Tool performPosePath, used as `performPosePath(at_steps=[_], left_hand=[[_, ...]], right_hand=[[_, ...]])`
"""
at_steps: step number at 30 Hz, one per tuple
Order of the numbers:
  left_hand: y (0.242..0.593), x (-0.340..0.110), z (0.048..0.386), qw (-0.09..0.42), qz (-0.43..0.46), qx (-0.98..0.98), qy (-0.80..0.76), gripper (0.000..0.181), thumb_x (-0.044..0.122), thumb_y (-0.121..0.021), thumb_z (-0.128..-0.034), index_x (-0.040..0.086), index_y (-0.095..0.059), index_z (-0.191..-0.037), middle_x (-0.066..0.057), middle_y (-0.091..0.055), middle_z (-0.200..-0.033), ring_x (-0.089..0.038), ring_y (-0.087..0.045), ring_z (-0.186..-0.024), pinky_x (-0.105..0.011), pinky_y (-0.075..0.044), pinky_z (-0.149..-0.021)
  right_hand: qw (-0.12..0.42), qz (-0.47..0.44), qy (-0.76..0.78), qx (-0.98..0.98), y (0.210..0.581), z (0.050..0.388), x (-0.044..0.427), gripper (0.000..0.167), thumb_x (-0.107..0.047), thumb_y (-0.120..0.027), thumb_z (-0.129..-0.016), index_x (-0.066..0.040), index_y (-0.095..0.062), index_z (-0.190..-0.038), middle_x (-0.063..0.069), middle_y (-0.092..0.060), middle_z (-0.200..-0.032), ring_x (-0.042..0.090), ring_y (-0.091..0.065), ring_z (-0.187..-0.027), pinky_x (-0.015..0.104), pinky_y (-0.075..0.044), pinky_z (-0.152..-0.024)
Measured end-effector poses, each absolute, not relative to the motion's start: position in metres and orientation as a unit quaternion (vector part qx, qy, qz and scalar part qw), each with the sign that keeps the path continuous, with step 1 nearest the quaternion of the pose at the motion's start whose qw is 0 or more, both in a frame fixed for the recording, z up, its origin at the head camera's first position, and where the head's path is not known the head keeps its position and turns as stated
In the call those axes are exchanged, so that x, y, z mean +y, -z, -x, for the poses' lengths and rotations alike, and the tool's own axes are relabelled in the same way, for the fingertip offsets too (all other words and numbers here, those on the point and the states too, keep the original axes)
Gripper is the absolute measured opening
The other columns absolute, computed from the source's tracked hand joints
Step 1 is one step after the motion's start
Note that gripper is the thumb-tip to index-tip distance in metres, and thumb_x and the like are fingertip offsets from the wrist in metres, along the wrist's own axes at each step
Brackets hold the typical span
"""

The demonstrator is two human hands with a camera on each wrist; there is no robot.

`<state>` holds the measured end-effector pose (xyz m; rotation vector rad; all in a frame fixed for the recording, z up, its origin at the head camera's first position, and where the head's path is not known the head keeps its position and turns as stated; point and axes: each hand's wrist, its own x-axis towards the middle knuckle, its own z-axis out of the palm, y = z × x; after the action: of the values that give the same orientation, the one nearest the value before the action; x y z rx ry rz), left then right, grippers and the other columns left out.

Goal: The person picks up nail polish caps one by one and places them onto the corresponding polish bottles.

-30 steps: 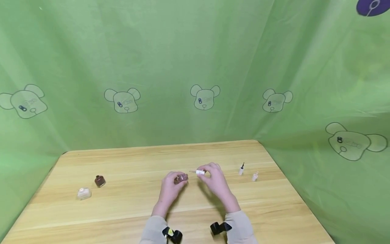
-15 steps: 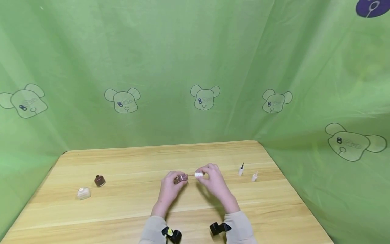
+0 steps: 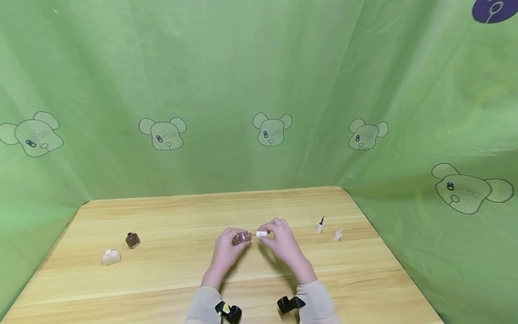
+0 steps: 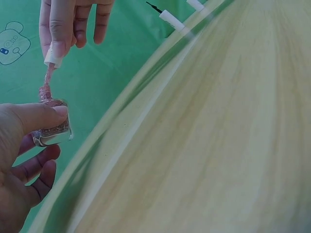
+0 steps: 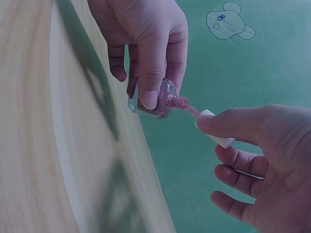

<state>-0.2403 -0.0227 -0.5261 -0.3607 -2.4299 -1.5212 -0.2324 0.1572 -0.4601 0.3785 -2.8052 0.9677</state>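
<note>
Left hand gripping pink bottle, right hand pinching white cap; brush at neck

At left on the table: a dark bottle and, near it, a pale bottle. At right: a black-brushed cap and a pale-brushed cap, near each other, both brush up. Behind and along both sides: a green curtain with bear faces, plus a purple shape cut off at top right.
</note>
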Motion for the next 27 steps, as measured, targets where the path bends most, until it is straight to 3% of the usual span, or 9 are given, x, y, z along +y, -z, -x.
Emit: performPosePath(at_steps=[27], left_hand=[[0.5252, -0.0172, 0.2383, 0.123, 0.155, -0.841, 0.504, 0.026, 0.012, -0.078, -0.0791, 0.009, -0.072, -0.104, -0.006, -0.070, -0.102, -0.016, -0.064, -0.091, -0.020, -0.054, -0.079]], right_hand=[[0.096, -0.150, -0.282, -0.943, 0.4678, 0.2317, 0.1470, 0.015, -0.015, -0.077, -0.079, -0.012, -0.073, -0.093, -0.001, -0.061, -0.091, 0.016, -0.049, -0.090, 0.034, -0.046, -0.081]])
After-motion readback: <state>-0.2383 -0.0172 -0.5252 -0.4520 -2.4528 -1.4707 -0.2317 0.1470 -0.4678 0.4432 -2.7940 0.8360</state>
